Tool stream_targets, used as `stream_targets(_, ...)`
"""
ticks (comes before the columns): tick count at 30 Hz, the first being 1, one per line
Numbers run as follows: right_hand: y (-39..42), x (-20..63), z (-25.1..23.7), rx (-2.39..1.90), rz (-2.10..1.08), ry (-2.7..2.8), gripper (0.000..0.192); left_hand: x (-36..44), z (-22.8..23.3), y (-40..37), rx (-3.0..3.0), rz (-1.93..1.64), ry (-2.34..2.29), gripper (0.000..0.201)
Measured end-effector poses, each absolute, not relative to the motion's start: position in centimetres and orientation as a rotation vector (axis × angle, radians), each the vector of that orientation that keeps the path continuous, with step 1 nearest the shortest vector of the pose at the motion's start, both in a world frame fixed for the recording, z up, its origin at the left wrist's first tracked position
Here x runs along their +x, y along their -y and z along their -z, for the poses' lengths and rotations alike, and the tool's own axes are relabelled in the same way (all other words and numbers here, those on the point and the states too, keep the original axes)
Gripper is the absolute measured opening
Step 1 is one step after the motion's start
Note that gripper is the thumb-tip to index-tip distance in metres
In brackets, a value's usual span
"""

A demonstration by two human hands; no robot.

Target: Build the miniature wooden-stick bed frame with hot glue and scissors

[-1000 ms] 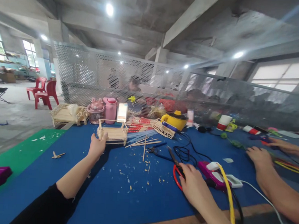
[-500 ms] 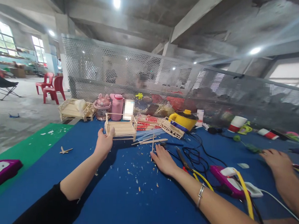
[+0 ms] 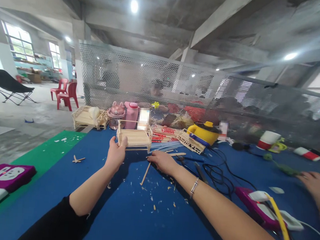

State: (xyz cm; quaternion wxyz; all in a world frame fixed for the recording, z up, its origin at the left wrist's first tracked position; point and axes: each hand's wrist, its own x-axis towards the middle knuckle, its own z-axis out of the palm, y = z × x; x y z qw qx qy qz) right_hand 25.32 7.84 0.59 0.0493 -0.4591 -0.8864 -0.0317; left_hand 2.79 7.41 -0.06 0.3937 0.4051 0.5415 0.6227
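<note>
My left hand [image 3: 115,154] grips the near left corner of a miniature bed [image 3: 134,137] made of pale wooden sticks, thumb against its side. The bed has raised ends and a slatted top. Just right of its front corner, my right hand [image 3: 163,162] is closed, with a thin wooden stick [image 3: 145,174] at its fingertips. That stick slants down towards me over the blue tabletop [image 3: 123,211]. Behind the right hand lie loose wooden sticks [image 3: 177,154] and pale blue strips [image 3: 165,145].
A second stick bed [image 3: 86,119], pink bottles [image 3: 131,115] and a yellow pot [image 3: 206,132] line the back before a perforated screen [image 3: 141,72]. Black cables [image 3: 218,173] and a purple power strip [image 3: 252,207] lie right. Another person's hand [image 3: 316,185] rests far right.
My right hand has moved left, closer to the bed, and the stick at its fingers now slants downward. My left hand still holds the bed. The view has shifted slightly left.
</note>
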Motion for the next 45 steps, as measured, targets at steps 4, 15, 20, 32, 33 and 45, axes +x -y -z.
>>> stream_targets(4, -8.4, 24.4, -0.8, -1.363, 0.188, 2.764, 0.019, 2.4, -0.1, -7.4, 1.041, -1.592, -1.372, 0.077)
stream_targets(15, -2.0, 29.8, -0.2, -1.825, 0.279, 2.347, 0.049, 1.8, -0.7, -7.2, 0.919, -1.668, -1.342, 0.066)
stream_targets(20, 4.6, 29.4, 2.8, -2.16, -0.092, 2.227, 0.083, 2.1, -0.6, -7.2, 0.884, -1.677, -1.315, 0.062)
stream_targets(32, -3.1, 18.4, 0.3, -1.51, -0.442, 2.504, 0.062, 2.3, -1.4, -6.2, 0.917, -1.713, -1.269, 0.057)
stream_targets(33, -2.6, 18.7, -0.2, -1.476, -0.468, 2.501, 0.062, 2.3, -1.5, -6.1, 0.92, -1.716, -1.27, 0.057)
stream_targets(45, 4.6, 23.8, 1.8, -1.944, -0.398, 2.378, 0.103, 2.4, -1.8, -6.0, 0.923, -1.708, -1.253, 0.06)
